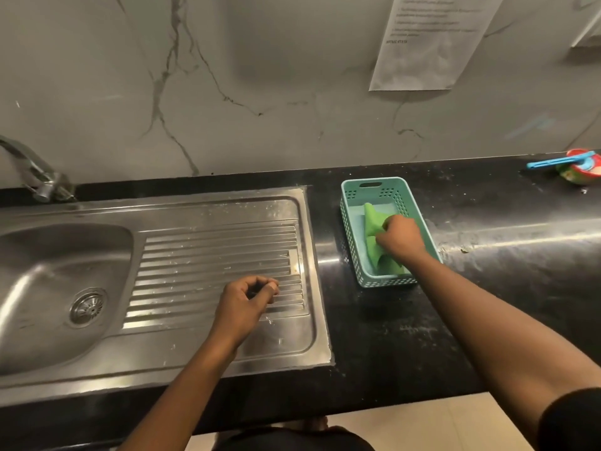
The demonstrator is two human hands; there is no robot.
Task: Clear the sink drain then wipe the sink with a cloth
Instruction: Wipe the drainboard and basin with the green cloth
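The right hand (401,237) reaches into the basket (353,222) on the worktop (374,336), fingers closed on the cloth (372,222) lying there. The left hand (247,301) hovers loosely curled and empty over the drainboard (211,249), beside the sink (48,288).

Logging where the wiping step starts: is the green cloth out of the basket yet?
Not yet. The green cloth lies inside the teal basket, with the right hand closed on it.

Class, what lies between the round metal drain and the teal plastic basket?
In the head view: the ribbed steel draining board, the left hand above it, then bare black counter.
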